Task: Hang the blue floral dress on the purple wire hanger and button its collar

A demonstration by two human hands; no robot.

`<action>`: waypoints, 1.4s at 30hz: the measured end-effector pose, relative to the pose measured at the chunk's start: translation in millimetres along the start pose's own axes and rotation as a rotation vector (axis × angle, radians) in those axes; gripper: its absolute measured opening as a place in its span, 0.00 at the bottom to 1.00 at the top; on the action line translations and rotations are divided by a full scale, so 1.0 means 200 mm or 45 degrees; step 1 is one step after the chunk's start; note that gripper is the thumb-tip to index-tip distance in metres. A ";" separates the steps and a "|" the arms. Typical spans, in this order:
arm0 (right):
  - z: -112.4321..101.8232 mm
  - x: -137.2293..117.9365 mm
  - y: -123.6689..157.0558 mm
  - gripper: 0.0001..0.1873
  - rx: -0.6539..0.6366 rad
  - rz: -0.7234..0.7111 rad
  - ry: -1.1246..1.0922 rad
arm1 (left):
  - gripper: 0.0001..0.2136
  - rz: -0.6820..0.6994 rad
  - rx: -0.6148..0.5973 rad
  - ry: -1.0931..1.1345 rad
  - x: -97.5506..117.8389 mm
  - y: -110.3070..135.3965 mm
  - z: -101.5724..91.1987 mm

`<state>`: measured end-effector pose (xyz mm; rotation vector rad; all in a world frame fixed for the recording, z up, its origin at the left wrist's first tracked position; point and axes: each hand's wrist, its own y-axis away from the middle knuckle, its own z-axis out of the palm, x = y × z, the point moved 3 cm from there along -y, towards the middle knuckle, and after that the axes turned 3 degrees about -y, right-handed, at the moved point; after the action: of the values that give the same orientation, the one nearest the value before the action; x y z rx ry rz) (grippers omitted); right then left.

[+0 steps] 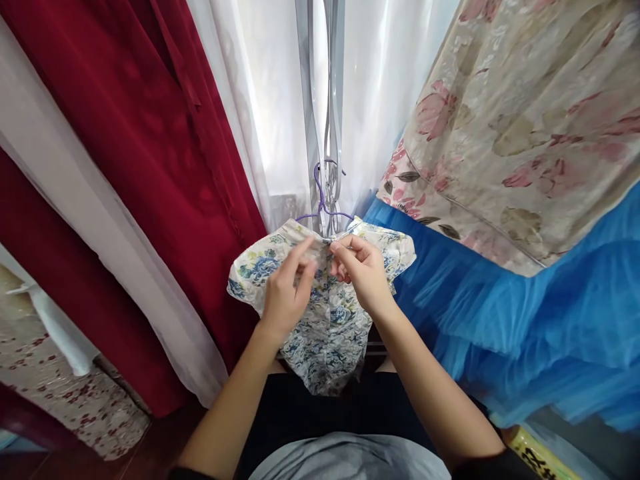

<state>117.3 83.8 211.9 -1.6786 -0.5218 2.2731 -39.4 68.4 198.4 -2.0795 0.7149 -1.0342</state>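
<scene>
A short-sleeved floral dress (325,353), white with blue and yellow flowers, hangs in front of me on a purple hanger (321,193). At the middle of its neckline, my right hand (364,270) pinches the fabric edge between thumb and forefinger. My left hand (289,287) is just left of the neckline, thumb and forefinger apart, the forefinger pointing to the collar and a little blurred. Whether that fingertip touches the cloth I cannot tell. Any small fastener between the fingers is too small to make out.
Grey straps (336,100) hang above the hanger, before a white curtain (273,87). Red drapes (150,167) fall on the left. On the right are a rose-patterned cloth (500,133) and blue tulle (460,300). A yellow roll-like object (535,453) lies at lower right.
</scene>
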 end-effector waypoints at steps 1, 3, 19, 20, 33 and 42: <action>0.00 -0.01 0.00 0.12 -0.019 -0.031 0.027 | 0.17 0.068 -0.033 -0.004 0.02 -0.09 -0.01; -0.01 -0.03 0.00 0.13 -0.027 -0.100 0.074 | 0.10 0.217 -0.092 -0.071 0.06 -0.23 -0.01; -0.08 0.22 0.09 0.17 -0.216 0.184 0.062 | 0.08 -0.737 1.174 0.567 -0.59 -0.06 -0.36; -0.07 0.23 0.11 0.17 -0.230 0.195 0.061 | 0.08 -0.836 1.199 0.651 -0.65 0.00 -0.32; -0.44 0.55 0.38 0.17 0.551 0.362 -0.157 | 0.10 -1.518 0.785 1.208 -0.65 0.53 0.30; -0.55 0.51 0.44 0.16 0.619 0.310 -0.060 | 0.15 -0.989 0.317 1.535 -0.05 0.27 0.45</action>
<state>192.0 62.5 56.4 -1.5026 0.2318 2.3528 21.9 72.5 112.3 -1.3257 0.2050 -2.7127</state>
